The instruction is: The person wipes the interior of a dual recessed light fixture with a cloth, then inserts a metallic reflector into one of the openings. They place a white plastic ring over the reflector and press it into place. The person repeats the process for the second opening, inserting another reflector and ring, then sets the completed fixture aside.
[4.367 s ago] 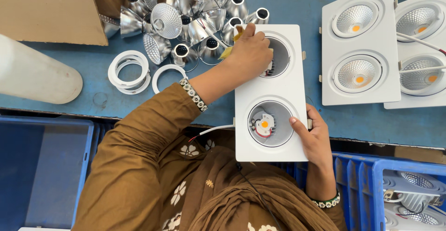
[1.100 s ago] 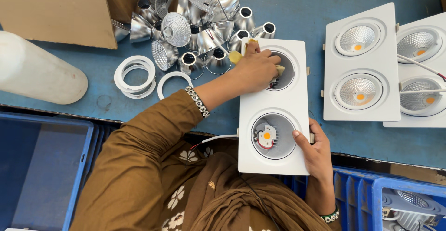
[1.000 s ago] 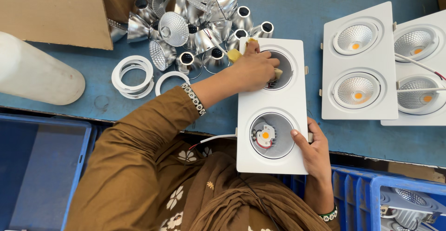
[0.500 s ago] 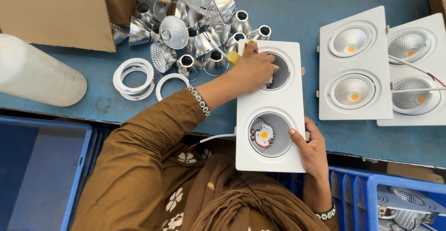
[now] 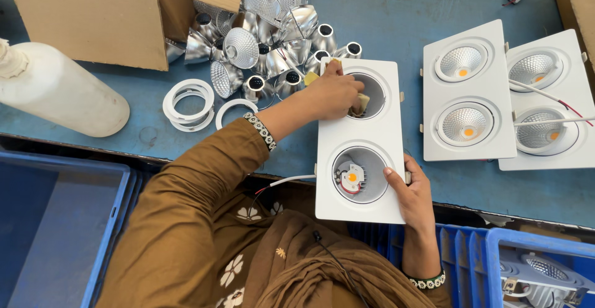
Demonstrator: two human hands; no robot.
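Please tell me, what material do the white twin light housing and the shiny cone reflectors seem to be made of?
The white twin light housing looks like matte painted metal or plastic; its flat, even finish leaves this open. The cone reflectors look like polished aluminium or metallised plastic, with mirror-bright faceted surfaces.

The double light housing (image 5: 359,140) is plain white, its lower opening showing a white board with a small orange-yellow dot and a red wire, and the two finished fixtures (image 5: 468,91) beside it are the same white with faceted silver insides around orange centres. The table (image 5: 396,23) is blue, the loose reflector cups (image 5: 266,41) are shiny silver with a ribbed or pebbled texture, the rings (image 5: 189,103) are white, the box (image 5: 93,17) is plain brown cardboard, the bottle (image 5: 59,91) is milky white, and the crates (image 5: 56,233) are bright blue. The sleeve (image 5: 186,202) is brown, the garment carries pale cream flower prints, and both wristbands (image 5: 260,131) are patterned in black, white and green.
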